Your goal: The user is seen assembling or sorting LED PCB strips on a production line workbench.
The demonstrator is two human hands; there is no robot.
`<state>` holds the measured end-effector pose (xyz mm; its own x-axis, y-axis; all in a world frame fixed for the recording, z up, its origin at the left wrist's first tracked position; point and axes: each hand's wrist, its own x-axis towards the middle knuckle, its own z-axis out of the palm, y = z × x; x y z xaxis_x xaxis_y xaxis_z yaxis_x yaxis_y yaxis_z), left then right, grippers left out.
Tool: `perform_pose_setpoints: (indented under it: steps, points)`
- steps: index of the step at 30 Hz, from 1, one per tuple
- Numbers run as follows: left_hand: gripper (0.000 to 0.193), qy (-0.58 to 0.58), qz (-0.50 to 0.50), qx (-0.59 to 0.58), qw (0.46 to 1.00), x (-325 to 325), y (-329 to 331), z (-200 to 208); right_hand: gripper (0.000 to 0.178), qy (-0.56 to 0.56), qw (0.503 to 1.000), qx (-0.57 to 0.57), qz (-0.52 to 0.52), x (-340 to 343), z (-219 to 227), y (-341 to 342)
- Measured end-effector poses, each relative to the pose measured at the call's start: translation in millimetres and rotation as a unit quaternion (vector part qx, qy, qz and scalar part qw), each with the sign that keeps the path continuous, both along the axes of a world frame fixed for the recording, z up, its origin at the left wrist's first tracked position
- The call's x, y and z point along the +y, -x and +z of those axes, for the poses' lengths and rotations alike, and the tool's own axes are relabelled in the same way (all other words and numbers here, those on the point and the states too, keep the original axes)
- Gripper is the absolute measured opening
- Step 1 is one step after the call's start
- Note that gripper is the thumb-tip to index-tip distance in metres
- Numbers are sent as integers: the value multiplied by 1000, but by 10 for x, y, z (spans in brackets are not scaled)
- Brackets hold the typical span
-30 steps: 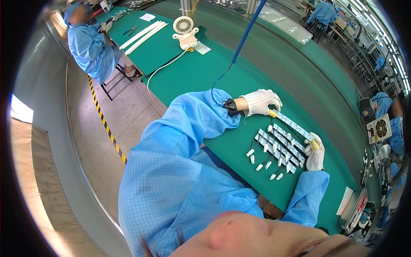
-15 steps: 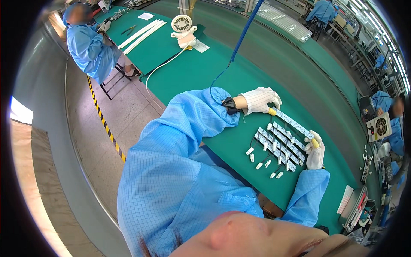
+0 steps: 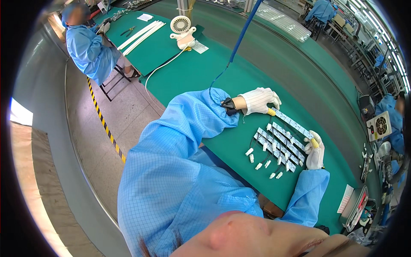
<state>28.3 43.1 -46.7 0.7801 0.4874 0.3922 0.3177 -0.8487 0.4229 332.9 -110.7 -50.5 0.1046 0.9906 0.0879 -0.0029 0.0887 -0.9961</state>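
Note:
Between my hands runs a narrow LED strip board [image 3: 292, 123], white-blue with small dark parts. My left hand [image 3: 258, 101], in a white striped glove with yellow fingertips, grips its far-left end. The gloved right hand [image 3: 315, 154] pinches the opposite end, a yellow fingertip on the board. Just nearer to me, several similar strip boards [image 3: 276, 147] lie side by side on the green mat. Dark wires lead from them to small white connectors [image 3: 259, 165]. A black wrist strap [image 3: 229, 104] with a coiled blue cord [image 3: 242, 36] circles my left wrist.
A small white fan [image 3: 181, 28] stands further left on the green table [image 3: 188, 75], its cable trailing off the near edge. Long white strips [image 3: 143, 36] and pliers [image 3: 127, 31] lie beyond it. A co-worker in blue [image 3: 87, 47] sits far left. Another fan [image 3: 378, 127] stands right.

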Motion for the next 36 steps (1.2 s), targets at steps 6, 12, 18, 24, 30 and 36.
perform_pose_setpoints:
  steps: [6, 12, 18, 24, 30, 36]
  points:
    - [21, -2, -4, -6, 1000, 29, -6, -23, 51, -13, 1000, 1, 12, -1, -11, -9]
    - [20, 1, -4, -7, 1000, 26, -2, -19, 49, -10, 1000, 1, 8, 3, -5, -2]
    - [20, -2, -5, -7, 1000, 27, -7, -25, 51, 18, 1000, -9, -12, 3, 20, 17]
    - [20, 27, -5, 22, 999, -3, 5, 39, 51, -2, 1000, -16, -7, -8, 26, 29]
    - [19, 26, 1, 31, 999, -11, 12, 44, 45, 9, 1000, -14, -18, -1, 43, 48]
    - [18, 23, 2, 33, 999, -22, 14, 47, 36, 10, 1000, -2, -17, -15, 74, 72]
